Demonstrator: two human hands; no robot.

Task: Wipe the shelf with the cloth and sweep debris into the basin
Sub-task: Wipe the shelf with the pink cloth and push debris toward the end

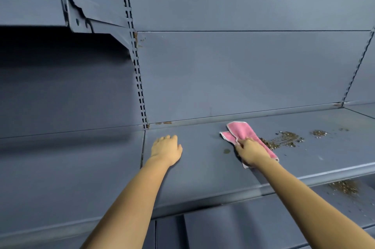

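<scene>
Head view looks down along two bare forearms to a blue-grey metal shelf. The right hand lies on top of a pink cloth, its fingers curled over the bunched middle and pressing it onto the shelf; the far end of the cloth fans out flat beyond the fingers and a corner sticks out under the wrist. The left hand rests on the bare shelf well apart from the cloth, knuckles up, fingers bent under and holding nothing.

Just to the right of the cloth, touching its edge, lies a trail of brown crumbs, with a smaller patch farther right and another scatter on the lower shelf. A small stain sits left of the right hand. No basin is in view.

The cloth looks soft, light and limp, likely terry, so it should fold under the palm and drag easily over painted metal. I judge it handles best held broad, with the palm and fingers spread across the middle, so a wide edge pushes the crumbs rather than riding over them. The crumbs look dry and loose and may scatter under a fast stroke.
</scene>
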